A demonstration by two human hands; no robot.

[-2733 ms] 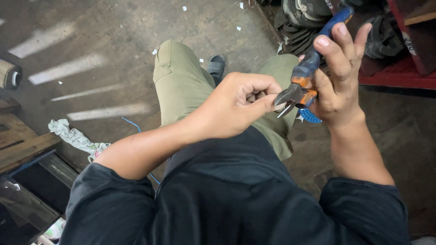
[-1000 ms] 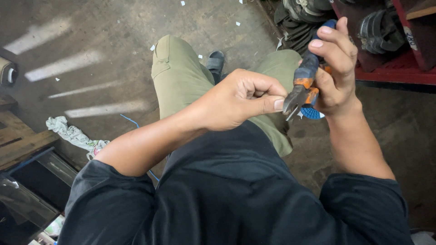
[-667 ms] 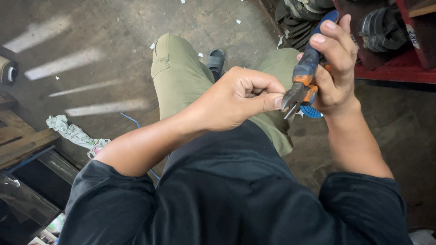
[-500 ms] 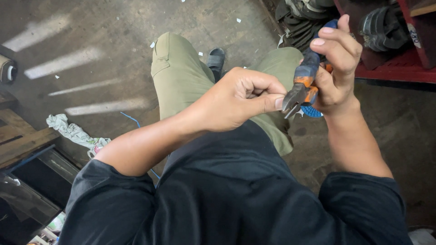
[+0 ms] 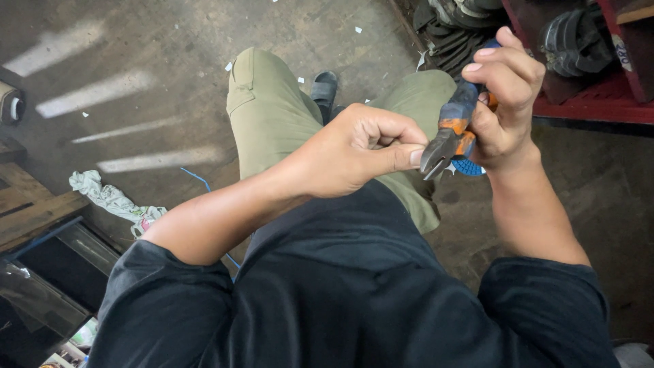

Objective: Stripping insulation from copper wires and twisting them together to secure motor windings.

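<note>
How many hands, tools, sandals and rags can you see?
Hands: 2, left hand and right hand
Pliers: 1, in the right hand
Sandal: 1
Rag on the floor: 1
Total: 5

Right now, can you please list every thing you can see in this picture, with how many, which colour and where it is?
pliers: one, blue and orange handles, grey head, held in the right hand, tip beside the left thumb
blue disc: one, blue, just below the right hand
rag: one, pale, on the floor at left
sandal: one, dark, on the floor beyond the knees
red shelf: one, red, upper right
dark rubber parts: several, on the shelf
left hand: one, closed in a fist, centre
right hand: one, gripping the pliers
</note>
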